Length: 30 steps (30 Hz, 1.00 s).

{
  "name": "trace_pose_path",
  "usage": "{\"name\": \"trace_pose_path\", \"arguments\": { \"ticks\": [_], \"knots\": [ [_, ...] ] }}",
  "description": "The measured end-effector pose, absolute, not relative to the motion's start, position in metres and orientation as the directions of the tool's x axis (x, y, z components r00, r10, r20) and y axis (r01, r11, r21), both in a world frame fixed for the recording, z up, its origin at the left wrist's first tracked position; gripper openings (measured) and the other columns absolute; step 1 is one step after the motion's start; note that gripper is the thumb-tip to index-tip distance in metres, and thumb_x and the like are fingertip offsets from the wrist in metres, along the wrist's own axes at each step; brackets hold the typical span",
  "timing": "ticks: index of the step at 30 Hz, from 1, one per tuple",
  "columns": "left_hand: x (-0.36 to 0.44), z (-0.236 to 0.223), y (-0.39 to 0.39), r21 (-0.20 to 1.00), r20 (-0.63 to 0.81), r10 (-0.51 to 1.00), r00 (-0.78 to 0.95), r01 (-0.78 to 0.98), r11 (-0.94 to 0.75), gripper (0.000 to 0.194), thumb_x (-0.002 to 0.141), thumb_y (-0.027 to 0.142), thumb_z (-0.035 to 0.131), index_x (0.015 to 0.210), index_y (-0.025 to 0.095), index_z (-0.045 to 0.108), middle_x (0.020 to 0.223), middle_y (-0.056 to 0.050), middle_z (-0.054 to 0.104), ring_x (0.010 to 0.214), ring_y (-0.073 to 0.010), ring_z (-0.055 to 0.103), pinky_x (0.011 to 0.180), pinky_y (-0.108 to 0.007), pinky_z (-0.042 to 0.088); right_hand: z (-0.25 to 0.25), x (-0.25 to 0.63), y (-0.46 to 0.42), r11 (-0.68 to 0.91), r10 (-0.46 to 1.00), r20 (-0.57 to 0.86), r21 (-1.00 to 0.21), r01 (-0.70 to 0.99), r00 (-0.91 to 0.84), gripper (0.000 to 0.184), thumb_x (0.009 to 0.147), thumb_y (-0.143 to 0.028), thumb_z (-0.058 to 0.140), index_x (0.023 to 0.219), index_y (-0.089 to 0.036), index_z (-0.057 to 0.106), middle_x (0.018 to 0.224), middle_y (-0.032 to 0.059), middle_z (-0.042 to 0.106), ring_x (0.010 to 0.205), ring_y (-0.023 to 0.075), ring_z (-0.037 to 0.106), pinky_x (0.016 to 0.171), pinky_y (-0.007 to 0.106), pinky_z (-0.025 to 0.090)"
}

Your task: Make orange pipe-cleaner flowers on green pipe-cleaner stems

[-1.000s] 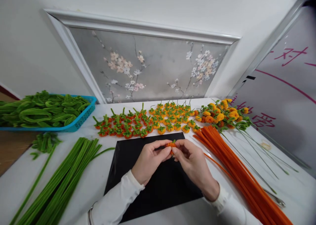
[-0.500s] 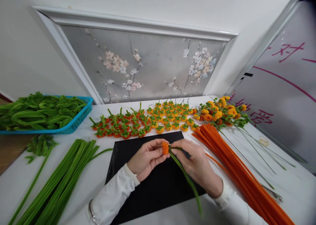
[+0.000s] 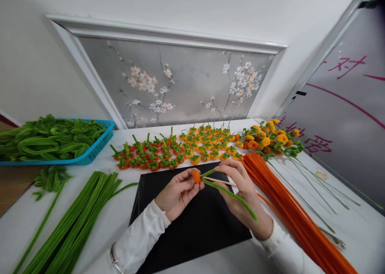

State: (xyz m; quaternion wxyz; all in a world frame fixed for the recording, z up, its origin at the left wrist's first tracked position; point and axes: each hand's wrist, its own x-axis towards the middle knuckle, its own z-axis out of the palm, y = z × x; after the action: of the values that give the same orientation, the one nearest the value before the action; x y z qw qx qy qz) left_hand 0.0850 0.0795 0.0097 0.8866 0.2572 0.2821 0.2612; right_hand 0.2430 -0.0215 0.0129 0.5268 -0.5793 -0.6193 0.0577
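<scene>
Over a black mat (image 3: 192, 226), my left hand (image 3: 179, 191) pinches a small ribbed orange ball (image 3: 196, 177) of pipe cleaner between thumb and fingers. From the ball's right side a green pipe cleaner (image 3: 237, 198) runs out in two lengths, one slanting down to the right. The fingertips of my right hand (image 3: 245, 197) are closed on the shorter upper length. A thin pale stick (image 3: 218, 181) reaches from the ball toward my right palm, where its far end is hidden. Which fingers grip the stick I cannot tell.
Behind the mat stand rows of orange and yellow pipe-cleaner pieces with green tops (image 3: 180, 147). A blue basket (image 3: 90, 155) of green loops and a green pipe-cleaner bundle (image 3: 75, 218) lie left. Orange pipe cleaners (image 3: 288, 210) and stemmed flowers (image 3: 270, 137) lie right.
My right hand has drawn back from the ball, and the pale stick now shows between them. The two green lengths have spread apart. The ball has shifted slightly left in my left hand.
</scene>
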Motion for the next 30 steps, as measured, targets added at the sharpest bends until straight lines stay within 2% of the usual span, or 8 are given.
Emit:
{"name": "trace_pose_path", "arguments": {
  "ticks": [4,7,9,12,16,20,24,30],
  "knots": [
    [0.086,0.007,0.079,0.610,-0.338,0.633,0.697,-0.350,0.711,0.020,0.075,-0.006,0.059,0.086,0.010,0.065,0.073,-0.006,0.068,0.070,-0.0145,0.071,0.063,-0.014,0.057,0.014,0.239,-0.024,0.354,0.844,0.510,-0.762,0.541,0.166,0.029,0.080,-0.021,0.065,0.108,-0.023,0.055,0.092,0.0039,0.060,0.081,0.0171,0.058,0.072,0.029,0.051],
    [0.086,0.005,0.076,0.643,-0.311,0.589,0.746,-0.291,0.708,0.019,0.075,-0.004,0.061,0.088,0.010,0.065,0.076,-0.007,0.069,0.069,-0.0144,0.071,0.064,-0.015,0.057,0.012,0.235,-0.021,0.312,0.877,0.435,-0.840,0.444,0.206,0.011,0.084,-0.024,0.061,0.094,-0.021,0.063,0.084,0.0039,0.064,0.074,0.0156,0.060,0.068,0.027,0.051],
    [0.086,0.005,0.072,0.657,-0.316,0.547,0.775,-0.238,0.716,0.018,0.075,-0.001,0.063,0.089,0.010,0.065,0.078,-0.007,0.069,0.067,-0.0143,0.070,0.064,-0.016,0.057,0.009,0.234,-0.018,0.265,0.891,0.347,-0.921,0.285,0.292,0.011,0.085,-0.027,0.059,0.084,-0.019,0.066,0.075,0.0031,0.065,0.066,0.0143,0.061,0.062,0.026,0.051],
    [0.086,0.010,0.069,0.673,-0.313,0.521,0.794,-0.202,0.712,0.017,0.075,0.003,0.066,0.090,0.010,0.065,0.079,-0.007,0.070,0.066,-0.0139,0.070,0.064,-0.016,0.057,0.003,0.236,-0.013,0.178,0.918,0.171,-0.984,0.014,0.359,0.016,0.079,-0.033,0.066,0.080,-0.017,0.068,0.065,0.0012,0.065,0.058,0.0136,0.061,0.056,0.025,0.051],
    [0.087,0.022,0.066,0.698,-0.288,0.539,0.792,-0.212,0.684,0.020,0.077,0.011,0.068,0.097,0.010,0.065,0.087,-0.010,0.072,0.076,-0.0174,0.072,0.071,-0.019,0.057,-0.003,0.239,-0.010,0.103,0.940,0.007,-0.959,-0.263,0.340,0.020,0.075,-0.036,0.071,0.082,-0.017,0.067,0.065,-0.0003,0.065,0.059,0.0124,0.061,0.059,0.024,0.051],
    [0.089,0.025,0.065,0.747,-0.297,0.552,0.779,-0.171,0.642,0.020,0.084,0.025,0.063,0.096,0.010,0.066,0.087,-0.013,0.072,0.078,-0.0184,0.072,0.070,-0.020,0.058,-0.006,0.237,-0.010,0.071,0.960,-0.069,-0.878,-0.473,0.272,0.021,0.073,-0.034,0.074,0.082,-0.018,0.065,0.065,-0.0018,0.064,0.058,0.0094,0.059,0.058,0.021,0.049],
    [0.091,0.023,0.061,0.811,-0.292,0.638,0.713,-0.169,0.560,0.015,0.081,0.025,0.066,0.089,0.012,0.068,0.082,-0.006,0.071,0.073,-0.0131,0.070,0.066,-0.017,0.057,-0.003,0.230,-0.011,0.051,0.956,-0.119,-0.830,-0.555,0.267,0.028,0.072,-0.032,0.076,0.091,-0.019,0.060,0.069,-0.0036,0.061,0.059,0.0076,0.057,0.058,0.019,0.047],
    [0.093,0.021,0.054,0.926,-0.203,0.769,0.606,-0.138,0.353,0.019,0.078,0.030,0.069,0.088,0.013,0.069,0.083,-0.004,0.068,0.076,-0.0108,0.064,0.067,-0.018,0.055,0.002,0.223,-0.012,0.068,0.935,-0.104,-0.885,-0.460,0.339,0.037,0.070,-0.033,0.077,0.095,-0.019,0.053,0.069,-0.0039,0.060,0.055,0.0067,0.051,0.053,0.019,0.040]
  ]
}}
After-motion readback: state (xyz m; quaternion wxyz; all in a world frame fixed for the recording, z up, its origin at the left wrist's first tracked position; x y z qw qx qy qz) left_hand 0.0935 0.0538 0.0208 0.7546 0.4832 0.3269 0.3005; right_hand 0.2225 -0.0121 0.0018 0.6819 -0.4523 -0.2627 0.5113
